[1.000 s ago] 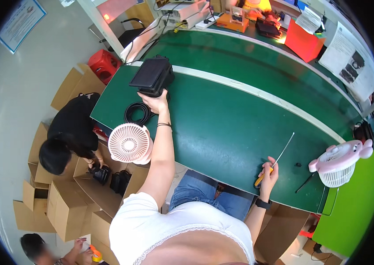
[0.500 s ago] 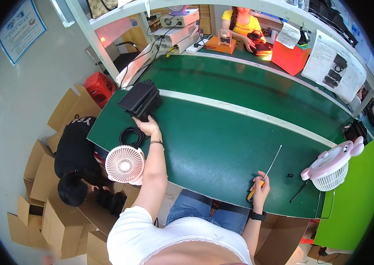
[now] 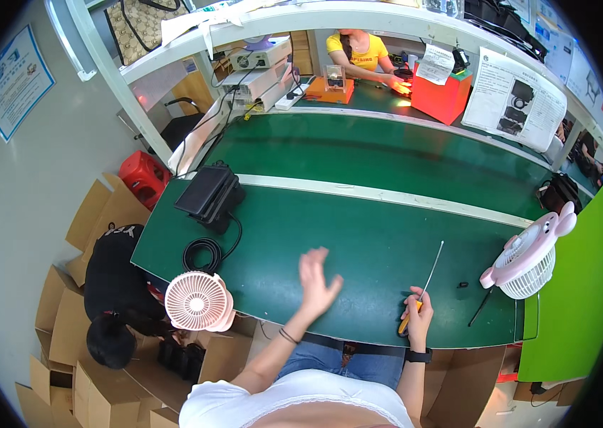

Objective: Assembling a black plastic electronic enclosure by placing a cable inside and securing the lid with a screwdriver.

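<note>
My left hand [image 3: 317, 282] hovers over the green tabletop with its fingers apart and nothing in it. In my right hand [image 3: 417, 315], near the table's front edge, is a screwdriver [image 3: 433, 271] with a yellow handle; its long metal shaft points up and away. A black box-shaped device [image 3: 210, 197] sits at the table's left, with its black coiled cable [image 3: 203, 255] lying just in front of it. A small black piece [image 3: 463, 284] and a thin black stick [image 3: 482, 307] lie to the right of my right hand.
A pink fan [image 3: 199, 301] stands at the left front edge, another pink-and-white fan [image 3: 529, 262] at the right. A pale strip [image 3: 358, 192] crosses the green table. Cardboard boxes [image 3: 105, 357] and a bending person [image 3: 112, 285] are at left; another person [image 3: 360, 53] sits across the table.
My left hand has let go of the black device and moved right and nearer me, fingers spread. The right hand keeps the screwdriver in about the same place. The view has shifted slightly.
</note>
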Demonstrator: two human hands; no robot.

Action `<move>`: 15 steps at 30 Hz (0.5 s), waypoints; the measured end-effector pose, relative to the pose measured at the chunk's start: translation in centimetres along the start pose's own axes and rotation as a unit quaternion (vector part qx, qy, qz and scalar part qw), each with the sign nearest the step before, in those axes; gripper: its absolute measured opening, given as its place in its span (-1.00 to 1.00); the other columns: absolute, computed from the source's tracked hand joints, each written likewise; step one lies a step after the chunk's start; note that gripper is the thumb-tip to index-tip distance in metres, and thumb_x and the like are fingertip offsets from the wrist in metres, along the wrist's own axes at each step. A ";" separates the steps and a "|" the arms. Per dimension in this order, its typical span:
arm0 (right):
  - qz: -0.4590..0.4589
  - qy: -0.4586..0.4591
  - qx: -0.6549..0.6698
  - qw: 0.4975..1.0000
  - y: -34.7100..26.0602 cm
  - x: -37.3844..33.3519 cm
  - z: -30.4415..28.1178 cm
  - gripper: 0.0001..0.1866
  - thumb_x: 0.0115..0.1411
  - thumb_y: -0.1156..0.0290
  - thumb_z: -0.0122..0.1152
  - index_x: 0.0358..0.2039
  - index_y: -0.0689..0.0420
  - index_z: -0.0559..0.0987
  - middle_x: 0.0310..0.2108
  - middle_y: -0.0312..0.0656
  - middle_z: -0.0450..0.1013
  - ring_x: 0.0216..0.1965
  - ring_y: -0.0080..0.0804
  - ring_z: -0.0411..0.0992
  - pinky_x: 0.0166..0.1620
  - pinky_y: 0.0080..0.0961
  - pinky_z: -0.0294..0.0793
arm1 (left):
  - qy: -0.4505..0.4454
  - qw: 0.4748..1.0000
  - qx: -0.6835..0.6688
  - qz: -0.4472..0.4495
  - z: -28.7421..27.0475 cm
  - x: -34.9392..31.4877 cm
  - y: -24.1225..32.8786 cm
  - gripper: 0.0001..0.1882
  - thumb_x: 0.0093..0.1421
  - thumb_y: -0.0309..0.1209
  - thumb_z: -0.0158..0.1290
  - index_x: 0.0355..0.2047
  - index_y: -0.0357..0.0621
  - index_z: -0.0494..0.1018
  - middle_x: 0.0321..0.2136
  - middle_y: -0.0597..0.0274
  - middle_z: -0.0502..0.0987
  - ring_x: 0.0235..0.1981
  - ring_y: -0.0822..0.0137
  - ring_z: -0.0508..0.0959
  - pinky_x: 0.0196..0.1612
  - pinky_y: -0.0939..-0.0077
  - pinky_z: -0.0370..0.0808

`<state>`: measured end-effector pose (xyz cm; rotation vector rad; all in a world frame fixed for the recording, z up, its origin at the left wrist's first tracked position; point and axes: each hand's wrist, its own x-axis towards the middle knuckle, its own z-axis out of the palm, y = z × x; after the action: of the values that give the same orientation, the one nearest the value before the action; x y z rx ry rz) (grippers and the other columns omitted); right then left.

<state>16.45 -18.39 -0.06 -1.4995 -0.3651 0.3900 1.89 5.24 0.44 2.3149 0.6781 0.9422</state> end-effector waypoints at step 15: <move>-0.006 0.022 0.013 1.000 0.2 -0.1 0.6 -0.63 0.35 0.48 0.01 0.15 0.24 0.39 -0.42 -0.30 0.41 -0.62 -0.71 0.30 -0.54 -0.76 0.34 | -0.122 0.987 0.088 0.059 -4.7 -5.9 0.8 -0.59 0.18 -0.25 0.15 0.04 0.01 0.46 0.10 0.18 0.41 0.20 0.07 0.35 0.25 0.12 0.27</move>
<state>16.06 -17.94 -0.19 -1.4770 -0.3324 0.3498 -5.10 2.39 1.10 2.5957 0.5446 0.6559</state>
